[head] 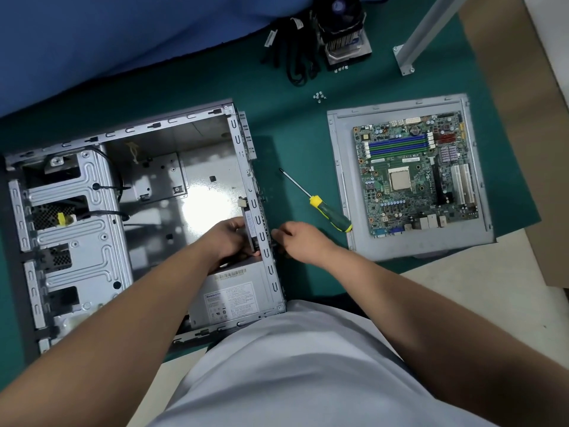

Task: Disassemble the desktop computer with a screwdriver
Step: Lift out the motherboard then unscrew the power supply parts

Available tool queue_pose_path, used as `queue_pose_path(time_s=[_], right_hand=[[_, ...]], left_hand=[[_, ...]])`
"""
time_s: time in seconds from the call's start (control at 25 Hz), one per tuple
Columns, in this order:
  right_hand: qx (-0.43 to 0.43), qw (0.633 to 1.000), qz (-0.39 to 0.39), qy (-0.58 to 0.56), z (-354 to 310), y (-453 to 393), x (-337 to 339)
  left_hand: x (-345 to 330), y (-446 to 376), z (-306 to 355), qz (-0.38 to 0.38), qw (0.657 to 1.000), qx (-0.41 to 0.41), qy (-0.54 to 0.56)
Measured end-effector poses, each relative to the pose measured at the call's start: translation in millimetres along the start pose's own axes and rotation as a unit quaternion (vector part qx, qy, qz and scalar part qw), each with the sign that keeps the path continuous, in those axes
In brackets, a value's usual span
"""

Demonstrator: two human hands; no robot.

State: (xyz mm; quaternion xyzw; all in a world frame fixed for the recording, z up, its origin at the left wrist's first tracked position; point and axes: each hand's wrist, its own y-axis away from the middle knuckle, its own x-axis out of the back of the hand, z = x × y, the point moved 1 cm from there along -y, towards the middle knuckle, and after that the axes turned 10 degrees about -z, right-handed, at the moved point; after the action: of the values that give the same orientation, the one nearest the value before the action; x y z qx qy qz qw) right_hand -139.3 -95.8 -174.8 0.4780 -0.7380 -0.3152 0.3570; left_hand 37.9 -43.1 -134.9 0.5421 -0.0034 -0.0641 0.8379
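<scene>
Case of the desktop computer lies open on the green worktop — motherboard on its panel to the right. Left hand grips a narrow part inside the rear wall; right hand pinches outside it — on what, I cannot tell. Screwdriver lies between, untouched.

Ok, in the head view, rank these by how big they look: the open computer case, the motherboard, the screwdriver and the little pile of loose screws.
Largest to smallest as they appear:
1. computer case
2. motherboard
3. screwdriver
4. loose screws
The gaps are wide, so nearness to the camera does not change the order.
</scene>
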Motion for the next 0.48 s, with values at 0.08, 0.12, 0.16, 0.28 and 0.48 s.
queue_pose_path(time_s=[0.08, 0.12, 0.16, 0.28, 0.48], right_hand=[[-0.029, 0.996, -0.026, -0.083, 0.5, -3.6, -8.7], [-0.036, 0.990, -0.031, -0.130, 1.1, -4.2, -10.6], [-0.041, 0.985, -0.033, -0.167, 0.9, -3.8, -10.8], [-0.045, 0.974, -0.031, -0.220, -1.3, -3.2, -9.0], [-0.053, 0.977, -0.039, -0.201, -6.8, -5.7, -3.3]], left_hand=[[0.1, 0.3, 0.2, -0.001, 1.000, -0.002, -0.005], [-0.4, 0.3, 0.3, -0.002, 1.000, -0.004, -0.005], [-0.4, -0.1, 0.3, -0.002, 1.000, -0.006, -0.006], [-0.7, -0.6, 1.1, -0.002, 1.000, -0.009, -0.012], [-0.4, -0.9, -0.3, 0.005, 1.000, 0.001, -0.007]])
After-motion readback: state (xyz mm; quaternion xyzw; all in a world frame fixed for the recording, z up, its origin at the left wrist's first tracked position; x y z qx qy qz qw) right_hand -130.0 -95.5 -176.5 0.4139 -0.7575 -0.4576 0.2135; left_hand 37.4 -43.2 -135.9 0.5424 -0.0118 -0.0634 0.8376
